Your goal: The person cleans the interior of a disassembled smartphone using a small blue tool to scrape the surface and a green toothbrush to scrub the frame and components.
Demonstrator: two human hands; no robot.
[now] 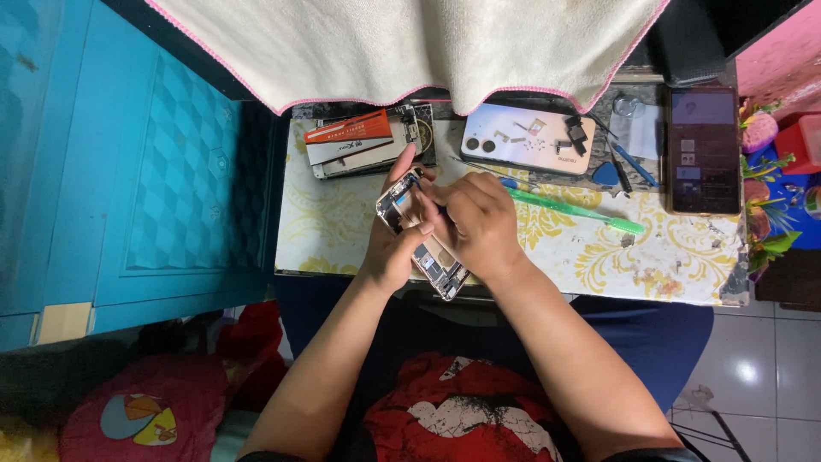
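Note:
An opened phone frame [409,202] with its insides showing is held over the near edge of a small table [342,231] with a yellow floral cover. My left hand [389,248] grips the frame from the left and below, thumb up along its edge. My right hand [477,224] covers the frame's middle, with the fingertips pressed onto its upper part. The lower end of the frame [445,278] sticks out beneath both hands.
A white phone back cover [513,150] carries small loose parts. A green plastic pry tool [581,210], blue picks [634,164], an orange and white box [351,137] and a dark phone [703,150] with a lit screen lie on the table. A cream towel [402,43] hangs above.

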